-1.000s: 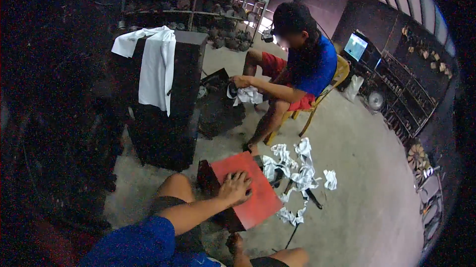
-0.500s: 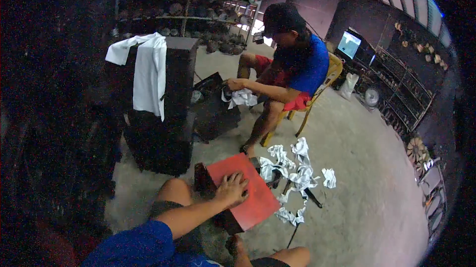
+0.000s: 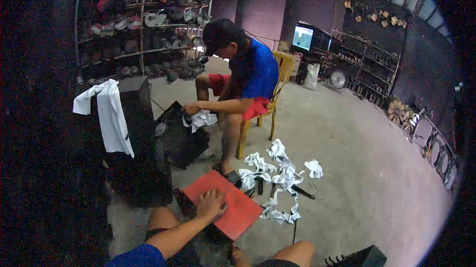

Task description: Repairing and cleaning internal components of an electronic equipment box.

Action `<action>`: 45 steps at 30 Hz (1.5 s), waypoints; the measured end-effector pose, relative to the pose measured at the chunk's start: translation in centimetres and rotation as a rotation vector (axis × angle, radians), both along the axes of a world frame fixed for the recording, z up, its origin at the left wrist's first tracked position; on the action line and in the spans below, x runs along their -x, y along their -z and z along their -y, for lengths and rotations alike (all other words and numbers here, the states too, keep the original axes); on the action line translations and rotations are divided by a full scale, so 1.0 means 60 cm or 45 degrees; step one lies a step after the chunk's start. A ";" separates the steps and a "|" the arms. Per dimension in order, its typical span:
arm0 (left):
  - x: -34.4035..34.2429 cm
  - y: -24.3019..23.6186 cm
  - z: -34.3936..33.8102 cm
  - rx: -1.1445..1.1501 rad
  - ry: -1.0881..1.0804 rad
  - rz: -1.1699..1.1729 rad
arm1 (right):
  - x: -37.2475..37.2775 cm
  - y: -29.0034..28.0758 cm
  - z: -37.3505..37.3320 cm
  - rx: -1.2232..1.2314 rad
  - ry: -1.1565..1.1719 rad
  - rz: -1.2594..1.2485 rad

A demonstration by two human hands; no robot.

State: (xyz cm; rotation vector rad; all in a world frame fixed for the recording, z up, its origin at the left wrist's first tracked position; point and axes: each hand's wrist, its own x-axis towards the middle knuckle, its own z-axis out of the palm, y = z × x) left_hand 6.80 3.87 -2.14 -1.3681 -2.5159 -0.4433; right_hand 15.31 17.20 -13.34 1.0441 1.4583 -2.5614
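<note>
My left hand lies on the flat red top of a box-like piece with dark sides, tilted between my knees. Its fingers are spread and slightly bent on the red surface; nothing shows in them. By the near corner of the red piece is a dim patch of skin, perhaps my right hand; its fingers are hidden. Beyond the red piece, crumpled white cloth or paper pieces are scattered on the floor among dark strips, one of them a dark bar.
A co-worker on a yellow chair handles a crumpled white piece over a dark box. White cloth drapes a dark block at left. Loaded shelves stand behind. A black object sits at lower right.
The view has swung right and up, so the room shifts left and a black object enters at lower right. My left hand stays on the red surface.
</note>
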 end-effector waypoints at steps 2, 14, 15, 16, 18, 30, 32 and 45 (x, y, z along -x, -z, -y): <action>0.002 -0.001 -0.007 0.055 0.014 -0.002 | 0.003 -0.010 -0.022 -0.017 0.008 -0.012; 0.003 0.031 -0.007 0.109 -0.028 0.013 | 0.110 -0.178 -0.122 -0.140 -0.031 -0.239; 0.003 0.029 -0.007 0.109 -0.033 0.009 | 0.114 -0.179 -0.127 -0.143 -0.041 -0.241; 0.001 0.028 -0.008 0.122 -0.048 0.006 | 0.116 -0.178 -0.131 -0.144 -0.050 -0.241; 0.000 0.028 -0.008 0.141 -0.067 0.004 | 0.118 -0.176 -0.136 -0.144 -0.069 -0.237; 0.016 0.019 -0.006 0.246 -0.006 0.033 | 0.050 -0.122 -0.160 -0.101 -0.067 -0.144; 0.017 0.024 -0.003 0.186 -0.032 -0.061 | 0.038 -0.108 -0.160 -0.086 -0.056 -0.132; -0.009 0.017 -0.023 0.192 -0.055 -0.072 | -0.077 0.088 0.019 0.292 0.108 0.003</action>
